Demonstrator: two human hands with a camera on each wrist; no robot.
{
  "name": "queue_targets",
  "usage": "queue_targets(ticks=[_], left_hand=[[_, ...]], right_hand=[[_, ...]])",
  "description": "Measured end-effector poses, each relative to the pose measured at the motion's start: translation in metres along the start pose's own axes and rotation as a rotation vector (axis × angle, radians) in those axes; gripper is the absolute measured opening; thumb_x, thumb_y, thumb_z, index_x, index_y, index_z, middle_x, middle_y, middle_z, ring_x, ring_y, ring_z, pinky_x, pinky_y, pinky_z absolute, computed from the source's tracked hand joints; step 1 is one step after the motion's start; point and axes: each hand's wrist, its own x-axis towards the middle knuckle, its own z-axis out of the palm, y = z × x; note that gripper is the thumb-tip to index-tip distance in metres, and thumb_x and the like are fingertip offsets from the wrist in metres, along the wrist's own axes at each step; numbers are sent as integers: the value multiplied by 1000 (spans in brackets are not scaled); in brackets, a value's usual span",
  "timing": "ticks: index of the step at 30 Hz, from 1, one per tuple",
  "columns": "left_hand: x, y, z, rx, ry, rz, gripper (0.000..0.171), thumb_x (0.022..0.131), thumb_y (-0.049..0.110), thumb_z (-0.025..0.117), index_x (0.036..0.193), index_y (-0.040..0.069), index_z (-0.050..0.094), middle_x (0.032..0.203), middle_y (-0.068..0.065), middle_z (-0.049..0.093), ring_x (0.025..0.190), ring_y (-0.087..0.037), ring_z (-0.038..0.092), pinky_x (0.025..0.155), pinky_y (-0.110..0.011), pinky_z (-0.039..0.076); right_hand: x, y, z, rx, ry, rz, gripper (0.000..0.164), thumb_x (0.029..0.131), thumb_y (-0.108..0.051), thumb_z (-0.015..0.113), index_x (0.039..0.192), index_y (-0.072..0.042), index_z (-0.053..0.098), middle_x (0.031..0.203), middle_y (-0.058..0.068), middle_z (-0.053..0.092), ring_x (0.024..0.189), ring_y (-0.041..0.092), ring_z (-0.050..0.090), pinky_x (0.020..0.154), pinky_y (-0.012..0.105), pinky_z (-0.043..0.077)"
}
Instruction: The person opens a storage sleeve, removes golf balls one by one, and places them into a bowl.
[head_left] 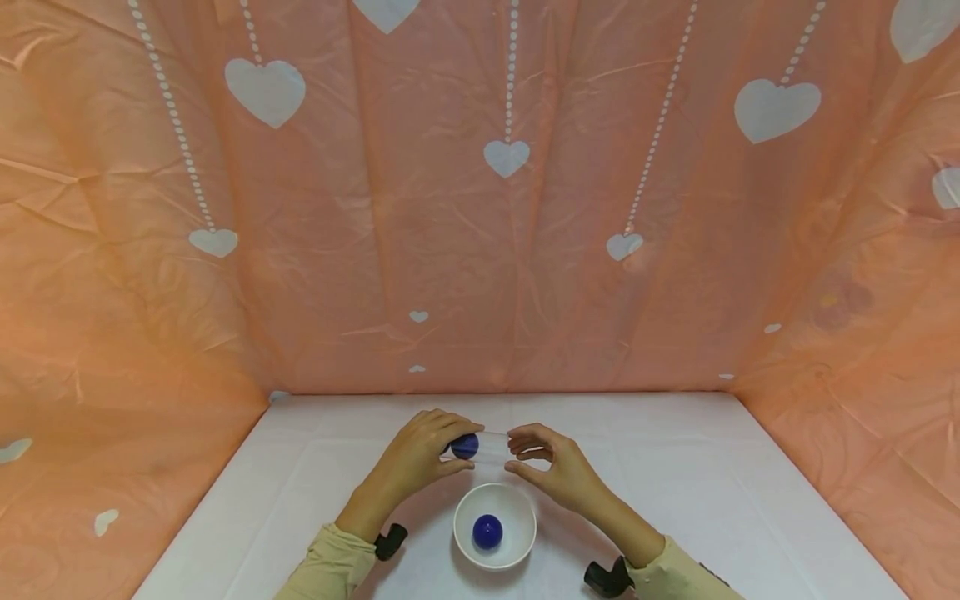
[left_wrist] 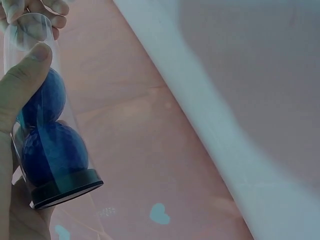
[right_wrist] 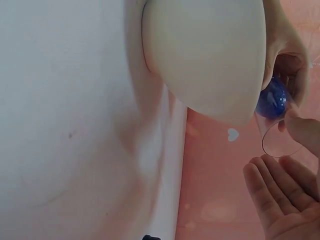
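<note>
My left hand (head_left: 420, 450) grips a clear plastic tube (head_left: 492, 448) just beyond a white bowl (head_left: 517, 554), holding it sideways. In the left wrist view two blue golf balls (left_wrist: 56, 152) sit one against the other inside it, by the black end cap (left_wrist: 70, 189). The tube's other end is uncapped and faces right. Around that rim my right hand (head_left: 561, 471) has its thumb and fingers spread, fingertips right at the edge; its fingers look straight in the right wrist view. Another blue ball (head_left: 487, 532) lies in the bowl.
A white cloth (head_left: 645, 450) covers the table. Orange sheeting with pale hearts (head_left: 442, 250) stands behind it and on both sides. Black wrist-worn devices (head_left: 609, 577) show at both sleeves.
</note>
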Motion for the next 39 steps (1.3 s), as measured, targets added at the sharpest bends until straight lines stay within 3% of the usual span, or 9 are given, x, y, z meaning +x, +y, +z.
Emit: queue_targets(ticks=[12, 23, 32, 39], left_hand=[[1, 0, -2, 3, 0, 7, 55, 83, 35, 95, 133, 21, 75, 126, 3, 76, 115, -20, 68, 105, -44, 55], [1, 1, -3, 23, -1, 22, 56, 82, 36, 94, 132, 21, 75, 126, 4, 76, 113, -19, 68, 105, -42, 55], [1, 1, -3, 24, 7, 18, 54, 83, 37, 94, 132, 21, 75, 125, 4, 76, 113, -19, 68, 105, -42, 55], [1, 1, -3, 35, 10, 26, 54, 82, 35, 94, 131, 21, 76, 124, 5, 76, 112, -18, 68, 105, -41, 55]], right_hand=[[0, -1, 0, -2, -1, 11, 40, 94, -10, 84, 129, -1, 68, 119, 28, 71, 107, 42, 74, 97, 39, 62], [0, 2, 1, 4, 9, 8, 41, 93, -10, 85, 129, 1, 67, 118, 17, 74, 106, 38, 75, 96, 40, 63], [0, 2, 1, 7, 4, 12, 43, 93, -9, 85, 130, 2, 67, 119, 18, 74, 107, 44, 74, 97, 38, 62], [0, 2, 1, 4, 4, 3, 42, 93, -9, 85, 129, 3, 67, 118, 19, 74, 106, 36, 76, 96, 38, 63]])
